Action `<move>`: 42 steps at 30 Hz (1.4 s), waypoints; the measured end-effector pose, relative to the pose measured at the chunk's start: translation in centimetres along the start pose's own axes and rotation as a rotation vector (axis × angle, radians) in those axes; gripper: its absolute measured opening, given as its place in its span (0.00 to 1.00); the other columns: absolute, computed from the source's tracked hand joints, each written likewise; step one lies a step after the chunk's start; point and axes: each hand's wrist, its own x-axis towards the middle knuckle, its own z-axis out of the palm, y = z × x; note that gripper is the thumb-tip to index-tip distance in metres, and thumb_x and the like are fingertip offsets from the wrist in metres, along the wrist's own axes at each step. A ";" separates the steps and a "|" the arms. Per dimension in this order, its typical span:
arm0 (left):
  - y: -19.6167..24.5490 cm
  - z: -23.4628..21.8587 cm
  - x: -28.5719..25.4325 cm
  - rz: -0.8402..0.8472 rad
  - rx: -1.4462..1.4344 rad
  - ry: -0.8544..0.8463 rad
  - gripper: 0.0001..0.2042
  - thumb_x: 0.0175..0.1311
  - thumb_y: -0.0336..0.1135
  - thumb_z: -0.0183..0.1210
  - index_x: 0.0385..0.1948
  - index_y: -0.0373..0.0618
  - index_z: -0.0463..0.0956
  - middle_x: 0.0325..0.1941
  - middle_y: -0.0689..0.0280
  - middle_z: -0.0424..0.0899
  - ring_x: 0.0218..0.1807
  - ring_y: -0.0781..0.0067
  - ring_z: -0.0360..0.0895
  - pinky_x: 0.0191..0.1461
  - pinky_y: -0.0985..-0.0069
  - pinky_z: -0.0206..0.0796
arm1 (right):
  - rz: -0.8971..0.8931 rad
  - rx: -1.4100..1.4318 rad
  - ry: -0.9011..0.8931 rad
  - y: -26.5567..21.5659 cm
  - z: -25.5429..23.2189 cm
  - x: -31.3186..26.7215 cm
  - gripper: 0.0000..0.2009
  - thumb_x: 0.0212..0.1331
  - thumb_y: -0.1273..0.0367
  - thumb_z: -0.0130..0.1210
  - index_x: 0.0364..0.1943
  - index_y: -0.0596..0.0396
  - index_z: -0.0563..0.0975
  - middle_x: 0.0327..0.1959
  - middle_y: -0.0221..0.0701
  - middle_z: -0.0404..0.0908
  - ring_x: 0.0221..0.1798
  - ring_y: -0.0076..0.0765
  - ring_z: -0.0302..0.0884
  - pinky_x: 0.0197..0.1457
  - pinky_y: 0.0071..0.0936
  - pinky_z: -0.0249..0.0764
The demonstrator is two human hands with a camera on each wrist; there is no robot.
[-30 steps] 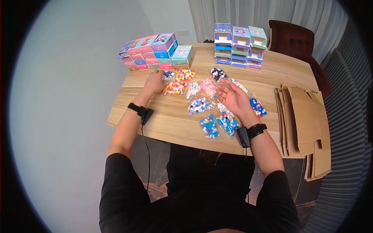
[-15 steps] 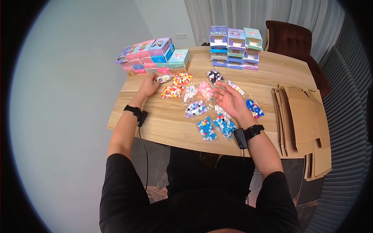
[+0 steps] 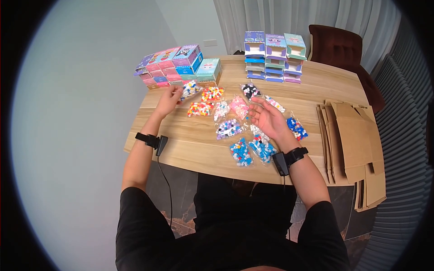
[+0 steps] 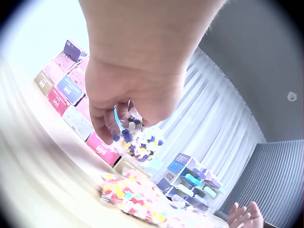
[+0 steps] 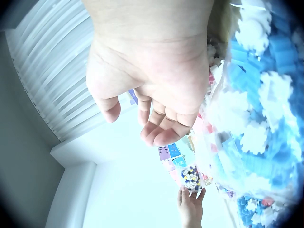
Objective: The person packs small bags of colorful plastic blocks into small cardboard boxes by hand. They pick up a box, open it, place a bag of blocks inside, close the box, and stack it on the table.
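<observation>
My left hand [image 3: 168, 101] pinches the near left edge of a clear bag of white, dark blue and yellow toy bricks [image 3: 191, 90]. In the left wrist view this bag [image 4: 142, 142] hangs from the thumb and fingers, above a bag of red, white and yellow bricks [image 4: 133, 197]. My right hand [image 3: 269, 119] hovers palm up, fingers loosely bent and holding nothing, over the bags at the right of the spread. Beneath its wrist is a bag of light blue and white bricks [image 3: 262, 148]. A bag of black and white bricks [image 3: 250, 91] lies just beyond its fingertips.
Closed colourful boxes [image 3: 176, 65] are stacked at the back left, and open-fronted boxes [image 3: 274, 56] at the back right. Several more brick bags, among them a pink one [image 3: 238, 106], cover the middle of the wooden table [image 3: 194, 149]. Flattened cardboard [image 3: 357, 135] lies along the right edge.
My left hand has taken hold of the white, dark blue and yellow bag, drawn back left and raised it, tilting it up. The right hand has stayed nearly in place.
</observation>
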 end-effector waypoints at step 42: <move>12.9 19.1 22.3 -0.188 -0.101 -0.124 0.24 0.63 0.51 0.59 0.47 0.37 0.73 0.37 0.63 0.79 0.36 0.71 0.76 0.40 0.74 0.70 | 0.011 0.079 0.212 -0.1 1.3 -0.2 0.18 0.67 0.67 0.55 0.53 0.68 0.70 0.50 0.46 0.78 0.49 0.46 0.81 0.49 0.32 0.82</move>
